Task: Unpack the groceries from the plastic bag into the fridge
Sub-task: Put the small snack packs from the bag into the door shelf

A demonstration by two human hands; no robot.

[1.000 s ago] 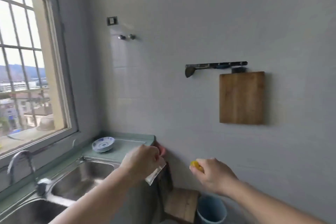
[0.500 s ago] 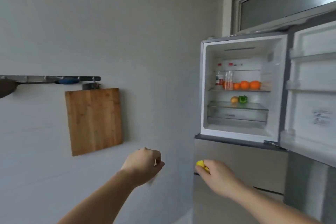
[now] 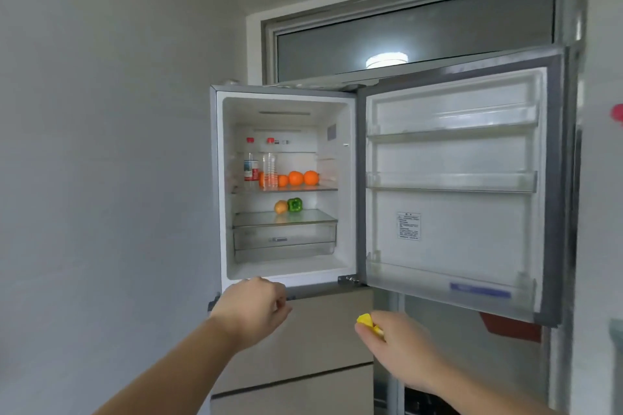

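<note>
The fridge (image 3: pixel 286 271) stands ahead with its upper door (image 3: pixel 455 212) swung wide open to the right. My right hand (image 3: pixel 401 344) grips a small yellow item (image 3: pixel 365 319), most of it hidden in the fist, below the door's lower corner. My left hand (image 3: pixel 251 308) hangs with curled fingers just under the compartment's front edge, and nothing shows in it. Inside, several oranges (image 3: pixel 296 177) and two bottles (image 3: pixel 251 163) stand on the upper shelf. A green pepper (image 3: pixel 295 204) and a yellowish fruit (image 3: pixel 280 206) sit on the lower glass shelf. No plastic bag is in view.
A clear crisper drawer (image 3: pixel 285 236) sits under the glass shelf. The door's shelves (image 3: pixel 451 180) hold nothing. Shut beige drawer fronts (image 3: pixel 323 340) lie below the open compartment. A bare wall runs along the left, and a red object (image 3: pixel 512 327) shows beneath the door.
My view has swung right from the sink and cutting board to the open fridge. Both hands came along. The clear plastic seen in my left hand a second ago no longer shows.
</note>
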